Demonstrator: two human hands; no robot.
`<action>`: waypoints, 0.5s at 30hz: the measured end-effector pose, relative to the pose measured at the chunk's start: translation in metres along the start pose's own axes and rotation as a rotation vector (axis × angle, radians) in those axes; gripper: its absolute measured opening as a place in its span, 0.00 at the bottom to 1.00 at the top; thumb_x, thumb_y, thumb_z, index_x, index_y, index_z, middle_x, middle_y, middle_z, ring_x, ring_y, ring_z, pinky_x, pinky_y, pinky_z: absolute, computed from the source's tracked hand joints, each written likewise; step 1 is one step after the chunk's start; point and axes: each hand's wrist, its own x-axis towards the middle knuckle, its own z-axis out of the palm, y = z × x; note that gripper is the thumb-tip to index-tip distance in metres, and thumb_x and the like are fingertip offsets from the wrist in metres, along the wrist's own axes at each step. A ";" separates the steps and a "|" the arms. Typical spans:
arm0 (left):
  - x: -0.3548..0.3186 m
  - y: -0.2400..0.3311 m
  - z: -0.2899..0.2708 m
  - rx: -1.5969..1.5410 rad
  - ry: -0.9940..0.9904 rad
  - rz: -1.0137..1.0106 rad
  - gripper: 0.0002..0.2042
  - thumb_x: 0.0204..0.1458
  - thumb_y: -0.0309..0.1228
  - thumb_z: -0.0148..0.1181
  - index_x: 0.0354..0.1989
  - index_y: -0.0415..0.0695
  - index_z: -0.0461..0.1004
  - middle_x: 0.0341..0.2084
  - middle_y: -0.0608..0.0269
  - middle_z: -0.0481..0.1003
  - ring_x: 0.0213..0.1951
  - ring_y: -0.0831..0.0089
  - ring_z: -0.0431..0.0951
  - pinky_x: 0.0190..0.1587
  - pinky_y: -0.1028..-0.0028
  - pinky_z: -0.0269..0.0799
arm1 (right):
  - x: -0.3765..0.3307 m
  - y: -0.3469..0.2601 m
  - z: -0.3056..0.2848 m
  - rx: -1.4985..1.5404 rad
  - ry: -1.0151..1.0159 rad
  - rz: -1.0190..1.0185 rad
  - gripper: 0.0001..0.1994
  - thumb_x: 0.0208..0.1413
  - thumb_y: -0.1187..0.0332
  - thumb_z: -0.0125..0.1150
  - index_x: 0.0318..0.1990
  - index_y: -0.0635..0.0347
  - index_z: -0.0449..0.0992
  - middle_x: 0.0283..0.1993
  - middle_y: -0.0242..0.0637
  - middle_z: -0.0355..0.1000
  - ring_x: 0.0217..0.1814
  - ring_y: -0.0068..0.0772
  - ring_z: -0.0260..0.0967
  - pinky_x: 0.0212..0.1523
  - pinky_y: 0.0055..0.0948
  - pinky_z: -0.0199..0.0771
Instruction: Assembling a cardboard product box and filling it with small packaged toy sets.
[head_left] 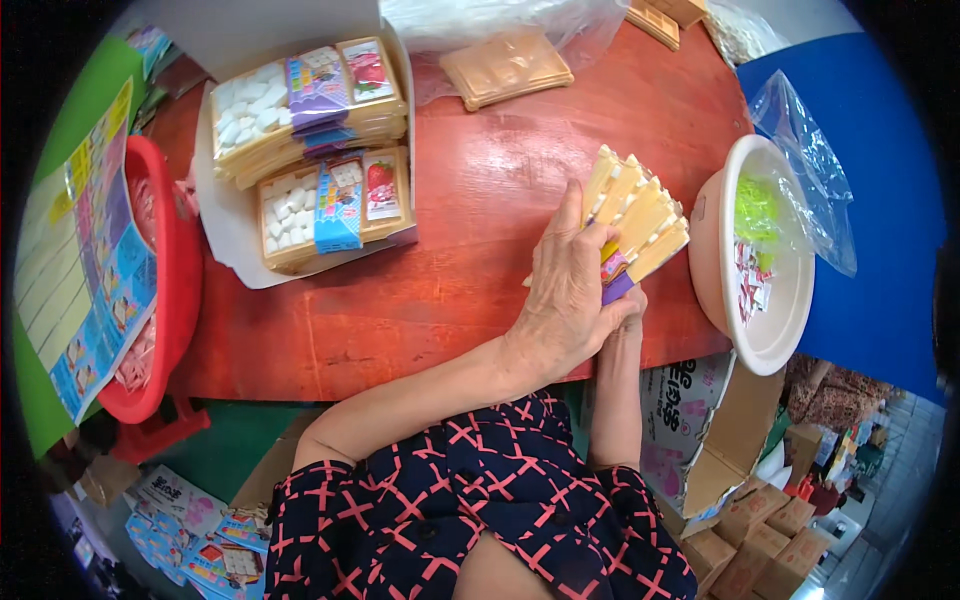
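Above the near edge of the red table, I hold a fanned stack of tan plastic trays (638,215) tilted, their edges toward me; white pieces show between them, and a purple sleeve wraps the lower end. My left hand (565,275) lies across the left side of the stack, its fingers closed on it. My right hand (625,308) grips the lower end from beneath, with most of its fingers hidden. To the left, a white carton (228,245) holds two piles of similar trays (340,205), filled with white candy pieces and banded with purple or blue sleeves.
A red basin (180,290) with pink packets stands at the left, a printed sheet (100,290) leaning over it. At right, a white basin (797,320) holds green and red-white packets under clear plastic. Empty tan trays (508,68) lie at the far side. Cardboard boxes (755,530) sit below right.
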 end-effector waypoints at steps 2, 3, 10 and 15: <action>-0.001 0.000 0.002 -0.007 -0.001 -0.018 0.34 0.37 0.31 0.69 0.51 0.39 0.55 0.60 0.28 0.41 0.60 0.41 0.50 0.60 0.56 0.49 | -0.006 -0.007 0.010 -0.052 -0.032 0.044 0.46 0.24 0.60 0.76 0.57 0.60 0.61 0.51 0.42 0.67 0.54 0.39 0.65 0.54 0.37 0.66; -0.001 0.001 0.003 -0.026 -0.012 -0.035 0.34 0.37 0.30 0.68 0.51 0.39 0.55 0.60 0.29 0.41 0.60 0.40 0.50 0.60 0.56 0.48 | 0.000 -0.011 0.014 -0.080 -0.044 0.063 0.46 0.24 0.60 0.76 0.57 0.61 0.61 0.51 0.42 0.68 0.53 0.38 0.65 0.54 0.37 0.66; -0.001 0.005 0.002 0.024 -0.014 -0.014 0.35 0.36 0.30 0.69 0.52 0.40 0.55 0.60 0.31 0.42 0.59 0.40 0.51 0.60 0.56 0.49 | 0.012 -0.028 0.049 -0.295 -0.091 0.187 0.44 0.24 0.64 0.75 0.56 0.62 0.62 0.49 0.41 0.69 0.51 0.36 0.66 0.52 0.35 0.67; -0.006 0.006 -0.009 0.091 0.016 0.013 0.36 0.33 0.29 0.68 0.52 0.38 0.55 0.58 0.30 0.43 0.57 0.37 0.53 0.56 0.52 0.53 | 0.026 -0.032 0.087 -0.443 -0.223 0.321 0.43 0.23 0.67 0.74 0.56 0.63 0.62 0.47 0.40 0.69 0.50 0.35 0.67 0.51 0.34 0.67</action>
